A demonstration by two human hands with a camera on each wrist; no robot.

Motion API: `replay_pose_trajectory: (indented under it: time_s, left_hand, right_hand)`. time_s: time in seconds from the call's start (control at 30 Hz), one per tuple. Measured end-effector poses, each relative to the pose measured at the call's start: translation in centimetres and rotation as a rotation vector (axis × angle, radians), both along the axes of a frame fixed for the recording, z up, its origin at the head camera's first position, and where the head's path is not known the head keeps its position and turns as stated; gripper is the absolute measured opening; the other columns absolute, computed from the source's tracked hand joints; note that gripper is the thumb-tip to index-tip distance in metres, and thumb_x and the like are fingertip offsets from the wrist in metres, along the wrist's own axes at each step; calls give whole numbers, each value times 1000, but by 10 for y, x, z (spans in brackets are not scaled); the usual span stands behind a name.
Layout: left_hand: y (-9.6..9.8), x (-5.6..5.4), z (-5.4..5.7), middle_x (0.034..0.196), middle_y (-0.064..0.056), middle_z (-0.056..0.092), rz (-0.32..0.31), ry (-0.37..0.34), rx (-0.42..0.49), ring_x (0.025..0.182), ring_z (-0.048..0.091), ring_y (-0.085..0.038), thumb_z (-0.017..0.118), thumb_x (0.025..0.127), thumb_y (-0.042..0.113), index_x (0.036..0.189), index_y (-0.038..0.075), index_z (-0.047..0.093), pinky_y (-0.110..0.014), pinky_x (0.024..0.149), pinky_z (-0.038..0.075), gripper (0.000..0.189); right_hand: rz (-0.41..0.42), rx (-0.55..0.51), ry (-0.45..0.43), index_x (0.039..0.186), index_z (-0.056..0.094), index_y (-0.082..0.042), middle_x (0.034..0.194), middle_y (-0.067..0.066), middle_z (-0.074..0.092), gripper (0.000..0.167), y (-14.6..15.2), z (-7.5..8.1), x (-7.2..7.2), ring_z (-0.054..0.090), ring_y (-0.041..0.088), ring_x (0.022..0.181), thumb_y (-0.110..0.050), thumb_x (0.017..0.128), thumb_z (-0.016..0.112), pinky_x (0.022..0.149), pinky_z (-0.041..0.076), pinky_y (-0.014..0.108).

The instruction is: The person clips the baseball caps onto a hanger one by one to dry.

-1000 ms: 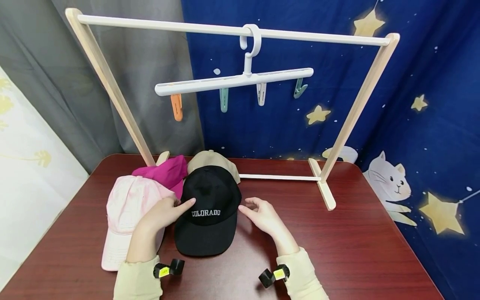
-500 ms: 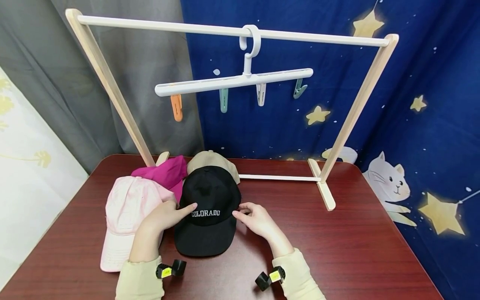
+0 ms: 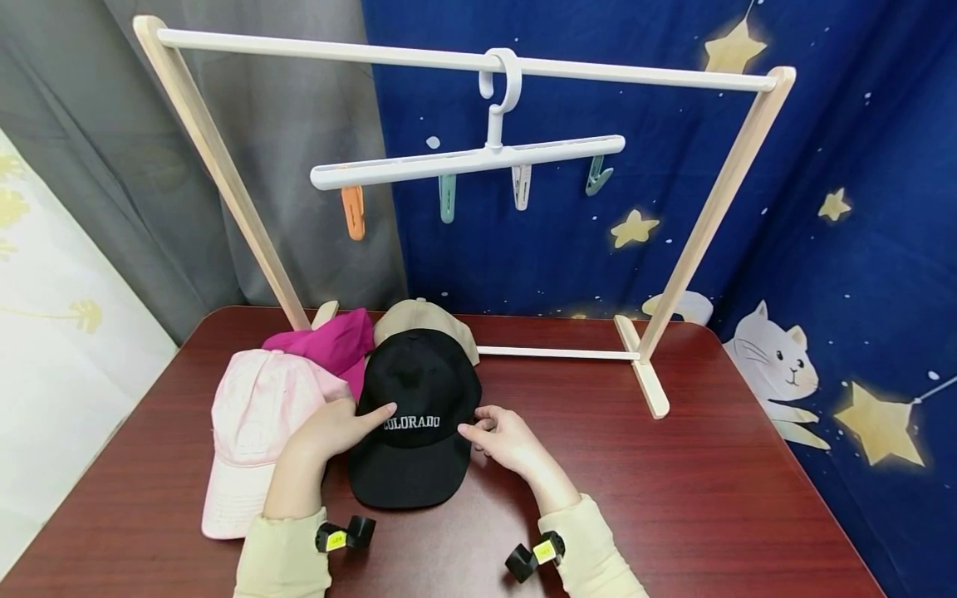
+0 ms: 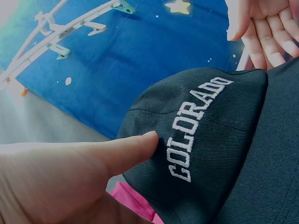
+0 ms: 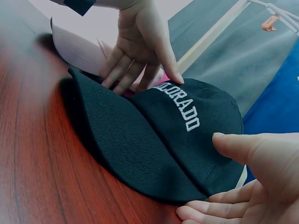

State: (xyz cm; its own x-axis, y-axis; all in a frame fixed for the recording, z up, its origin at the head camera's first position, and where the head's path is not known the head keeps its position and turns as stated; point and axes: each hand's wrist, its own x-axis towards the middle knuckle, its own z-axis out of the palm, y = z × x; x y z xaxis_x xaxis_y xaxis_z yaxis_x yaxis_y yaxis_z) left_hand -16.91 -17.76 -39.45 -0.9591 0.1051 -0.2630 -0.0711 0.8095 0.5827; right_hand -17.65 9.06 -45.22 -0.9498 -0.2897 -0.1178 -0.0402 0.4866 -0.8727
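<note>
A black baseball cap (image 3: 414, 386) with white "COLORADO" lettering lies on the table, brim toward me. My left hand (image 3: 327, 428) is at its left side, thumb on the crown beside the first letters and fingers reaching down along the side edge. At the right side is my right hand (image 3: 508, 438). In the right wrist view its thumb (image 5: 229, 142) comes up to the crown, with its fingers (image 5: 219, 210) low by the lower edge. Both hands have fairly straight fingers, seen across the cap in the opposite wrist views.
A pale pink cap (image 3: 257, 407) lies left, partly behind my left arm. Magenta (image 3: 336, 345) and beige caps (image 3: 419, 316) lie behind the black one. A wooden rack (image 3: 695, 224) stands across the back, with a white hanger (image 3: 467, 162) and several clips on its bar.
My right hand has moved left, up to the cap's right side. My left hand has shifted slightly right, its thumb closer over the lettering. The cap stays in place.
</note>
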Motion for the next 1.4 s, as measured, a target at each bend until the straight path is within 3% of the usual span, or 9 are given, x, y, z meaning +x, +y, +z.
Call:
replay_pose_trajectory:
  time_s: [0.5,0.63,0.8,0.93,1.4]
  left_hand:
    - [-1,1,0,115,-31,56,-16,-16,23,93,57,-35,57,87,59,122,-19,46,-49,83,47,86]
    - [-2,1,0,112,-28,58,-32,-7,25,92,58,-33,59,86,58,121,-19,48,-49,83,48,85]
    - [-2,0,0,106,-23,61,-37,-1,31,88,59,-30,61,85,58,118,-16,52,-47,80,48,82]
    - [-1,0,-1,112,-25,59,-37,0,44,94,58,-32,62,84,60,123,-16,49,-49,85,47,86]
    - [2,1,0,118,-23,59,-83,74,88,102,58,-35,69,82,48,129,-12,48,-52,91,45,79]
  right_hand:
    - [-13,-44,-10,123,51,14,81,5,61,55,-1,0,-1,58,14,61,-22,87,70,62,49,27]
    - [-36,-36,4,122,53,13,81,5,60,55,0,-1,-2,57,13,59,-21,84,73,63,50,28]
    - [-68,9,35,120,55,10,82,4,60,55,0,-2,-2,57,13,66,-21,80,77,68,49,31]
    - [-112,19,52,118,57,8,83,5,59,54,-1,-2,-2,56,16,74,-21,78,79,69,49,33]
    - [-176,-57,73,119,55,8,83,6,56,54,0,3,-1,57,16,74,-12,77,81,67,50,31]
